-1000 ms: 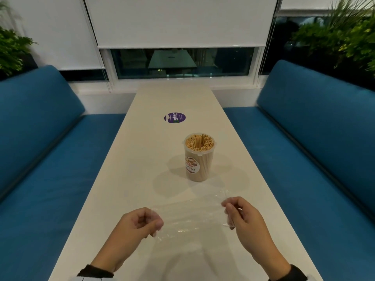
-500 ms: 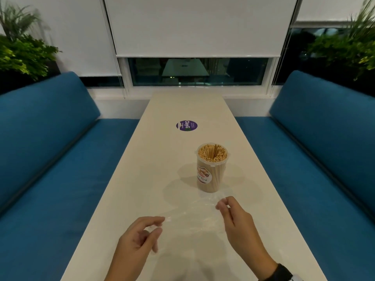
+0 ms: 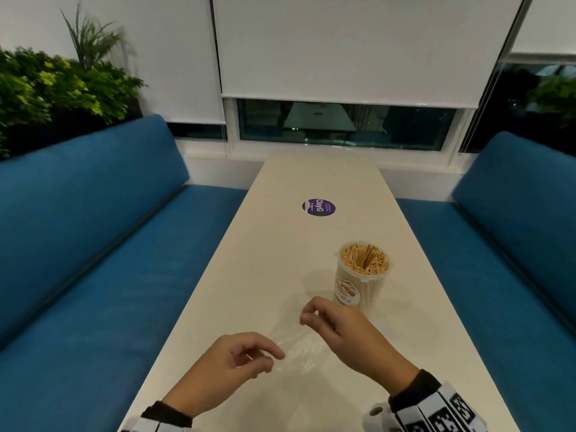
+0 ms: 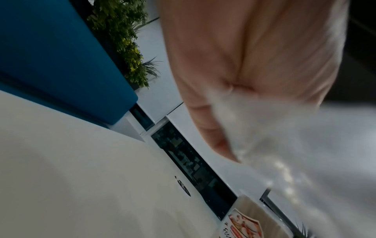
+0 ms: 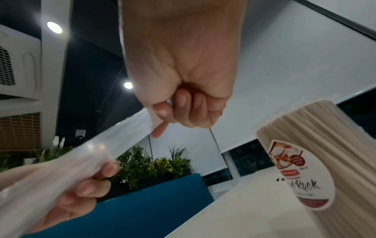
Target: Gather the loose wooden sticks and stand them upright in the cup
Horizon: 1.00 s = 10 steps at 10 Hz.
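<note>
Clear cup [image 3: 363, 275] standing upright on the white desk [image 3: 265, 275], a bit right of the middle, packed full of thin wooden sticks [image 3: 364, 260] that all stand up inside. Round sticker [image 3: 346, 295] with a picture and dark letters on the cup's near side. In the right wrist view, cup [image 5: 329, 161] close by on the right, sticks showing through its clear wall.

Just near of the cup, a see-through plastic wrapper [image 3: 299, 347], empty as far as can be seen, stretched above the desk between both hands. Right hand [image 3: 346, 332] close to the cup but not touching it, fingers curled tight, pinching the far end of the wrapper [image 5: 101, 153] with thumb and fingertips [image 5: 162, 111]. Left hand [image 3: 230, 366] nearer and more to the left, fingers curled around the other end, pinching it too. Left wrist view blurry, with only the hand [image 4: 244, 64] and pale plastic to make out.

Farther along the desk, a round purple sticker [image 3: 318, 207] lying flat. Blue benches [image 3: 93, 244] on both sides. Green plants [image 3: 56, 82] behind the left bench. White blinds [image 3: 358, 42] pulled most of the way down over a dark window at the far end.
</note>
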{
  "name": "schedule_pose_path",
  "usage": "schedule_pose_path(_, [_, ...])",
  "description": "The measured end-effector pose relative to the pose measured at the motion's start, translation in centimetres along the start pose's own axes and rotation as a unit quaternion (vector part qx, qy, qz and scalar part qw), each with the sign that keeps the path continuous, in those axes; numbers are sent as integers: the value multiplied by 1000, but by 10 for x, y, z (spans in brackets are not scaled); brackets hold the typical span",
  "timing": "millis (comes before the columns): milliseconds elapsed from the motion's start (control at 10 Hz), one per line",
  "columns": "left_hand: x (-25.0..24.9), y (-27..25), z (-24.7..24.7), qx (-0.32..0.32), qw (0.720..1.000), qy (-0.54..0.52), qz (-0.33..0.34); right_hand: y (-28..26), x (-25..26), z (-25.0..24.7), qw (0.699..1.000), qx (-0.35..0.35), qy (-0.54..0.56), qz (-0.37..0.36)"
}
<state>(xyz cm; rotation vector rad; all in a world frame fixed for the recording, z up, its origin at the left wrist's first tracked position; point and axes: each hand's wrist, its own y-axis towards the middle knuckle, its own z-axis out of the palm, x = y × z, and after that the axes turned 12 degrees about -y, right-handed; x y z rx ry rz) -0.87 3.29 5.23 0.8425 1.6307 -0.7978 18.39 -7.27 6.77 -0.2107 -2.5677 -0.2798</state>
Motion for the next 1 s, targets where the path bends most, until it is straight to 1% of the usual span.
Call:
schedule_pose_path(100, [6,6,-4,-11,1000,-16,-6,13,-5,2,1000,-4,16,8])
schedule_pose_path(200, [14,15,-7,-37,999,-24,-25,21,-10,6,999,-9,29,36])
schedule_pose_path(300, [30,32,-19,-97,994,-23,-41,23,-16,4,996,-26,47,78])
schedule_pose_path(400, [49,55,-35,-145,988,10,-57,16,-26,-4,992,-61,45,105])
schedule_pose_path(500, [66,77,-52,-185,978,31,-86,4,-34,-15,989,-80,48,113])
schedule_pose_path(600, [80,95,-62,-205,971,65,-103,-12,-36,-32,982,-98,81,137])
schedule_pose_path(700, [83,107,-64,-191,962,145,-129,-31,-37,-52,979,-116,85,144])
schedule_pose_path(800, [86,111,-63,-162,948,235,-139,-48,-34,-75,973,-156,85,151])
schedule_pose_path(900, [83,110,-63,-165,942,261,-135,-67,-27,-99,960,-214,93,156])
schedule_pose_path(1000, [77,101,-70,-174,942,256,-130,-84,-30,-136,945,-273,77,166])
